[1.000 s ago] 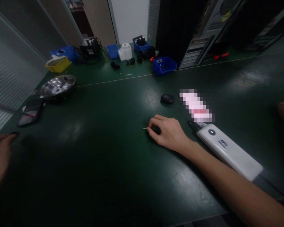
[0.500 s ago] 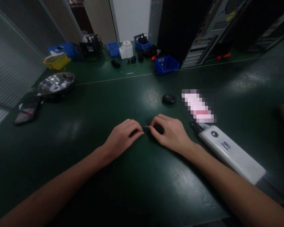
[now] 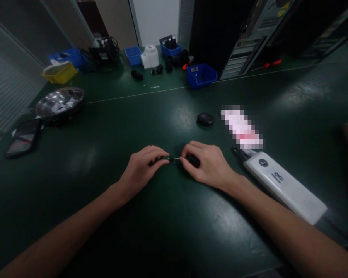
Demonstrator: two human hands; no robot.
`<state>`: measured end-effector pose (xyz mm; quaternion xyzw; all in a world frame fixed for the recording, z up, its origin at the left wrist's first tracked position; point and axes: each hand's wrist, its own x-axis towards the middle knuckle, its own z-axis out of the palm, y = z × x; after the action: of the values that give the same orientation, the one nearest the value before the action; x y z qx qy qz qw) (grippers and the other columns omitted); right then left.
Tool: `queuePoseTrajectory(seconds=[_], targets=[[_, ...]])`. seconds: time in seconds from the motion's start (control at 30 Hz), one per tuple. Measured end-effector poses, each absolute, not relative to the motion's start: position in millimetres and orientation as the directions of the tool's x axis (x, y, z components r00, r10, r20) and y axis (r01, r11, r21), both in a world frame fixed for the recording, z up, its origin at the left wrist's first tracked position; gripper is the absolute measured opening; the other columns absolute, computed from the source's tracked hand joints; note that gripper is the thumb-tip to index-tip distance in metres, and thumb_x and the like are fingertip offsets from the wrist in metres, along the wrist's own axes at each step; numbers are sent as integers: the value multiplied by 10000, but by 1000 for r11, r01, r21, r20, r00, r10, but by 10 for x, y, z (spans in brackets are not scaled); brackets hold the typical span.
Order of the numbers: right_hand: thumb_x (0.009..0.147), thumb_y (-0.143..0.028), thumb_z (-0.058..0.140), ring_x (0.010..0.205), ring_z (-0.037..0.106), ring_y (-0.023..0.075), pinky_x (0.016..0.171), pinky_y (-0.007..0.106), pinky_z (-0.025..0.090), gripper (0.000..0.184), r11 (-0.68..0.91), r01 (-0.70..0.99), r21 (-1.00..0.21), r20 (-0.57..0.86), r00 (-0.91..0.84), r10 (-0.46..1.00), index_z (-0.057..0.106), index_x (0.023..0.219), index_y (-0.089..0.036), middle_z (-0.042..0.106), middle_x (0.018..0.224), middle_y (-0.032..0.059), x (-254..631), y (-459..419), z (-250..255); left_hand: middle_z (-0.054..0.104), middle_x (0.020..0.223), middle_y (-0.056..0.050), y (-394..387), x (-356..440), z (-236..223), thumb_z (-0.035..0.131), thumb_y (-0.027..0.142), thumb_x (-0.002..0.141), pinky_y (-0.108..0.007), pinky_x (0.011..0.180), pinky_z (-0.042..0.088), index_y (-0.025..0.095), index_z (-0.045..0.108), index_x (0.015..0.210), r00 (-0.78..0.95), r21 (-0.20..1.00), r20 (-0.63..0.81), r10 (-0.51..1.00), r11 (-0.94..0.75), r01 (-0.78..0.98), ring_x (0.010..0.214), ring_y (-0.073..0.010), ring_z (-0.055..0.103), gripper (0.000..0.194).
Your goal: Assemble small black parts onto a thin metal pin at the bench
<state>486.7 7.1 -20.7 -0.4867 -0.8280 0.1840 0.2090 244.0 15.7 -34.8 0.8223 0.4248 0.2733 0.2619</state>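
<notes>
My left hand is closed, pinching a small green and black piece between thumb and fingertips; it looks like a little circuit board, mostly covered by the fingers. Facing it, my right hand is wrapped round the dark handle of what looks like a small screwdriver. Its thin metal shaft points left and reaches the edge of the green piece; whether the tip touches is too small to tell. Beyond my right hand lies a black computer mouse.
On the right sit a white power strip marked 18 and a blurred-out phone-like slab. A metal pan and a dark phone lie left. Blue bins, a yellow basket and a white housing stand behind.
My left hand has shifted a little left, and more of the green piece shows at its fingertips. My right hand keeps its grip on the tool. The view has turned slightly right.
</notes>
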Motion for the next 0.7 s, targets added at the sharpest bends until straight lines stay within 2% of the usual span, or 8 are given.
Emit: queuePoseTrajectory(seconds=[0.17,0.47,0.7], targets=[[970,-354,512,732,554,143,661,289,352,197,481,720,-501,170,-463,870,646,950,-209,641,911,21,4854,55,-206,704,1145,-8,158,2414,-364,622,264,935,-291,947,583,272,700,1149,509,652,247,825,-530,542,1056,-121,659,228],[1001,-349,490,765,575,152,657,281,363,205,504,690,-519,200,-476,857,632,984,-202,647,940,38,4823,33,-224,722,1143,-1,164,2401,-386,627,264,929,-285,934,605,286,719,1131,523,642,283,804,-564,519,1032,-122,681,223],[1010,-346,495,774,584,146,656,282,368,199,535,687,-492,181,-521,834,633,995,-204,639,955,32,4797,11,-212,712,1104,1,127,2449,-352,605,219,938,-246,875,587,248,717,1109,588,527,324,741,-657,539,997,-100,657,206]])
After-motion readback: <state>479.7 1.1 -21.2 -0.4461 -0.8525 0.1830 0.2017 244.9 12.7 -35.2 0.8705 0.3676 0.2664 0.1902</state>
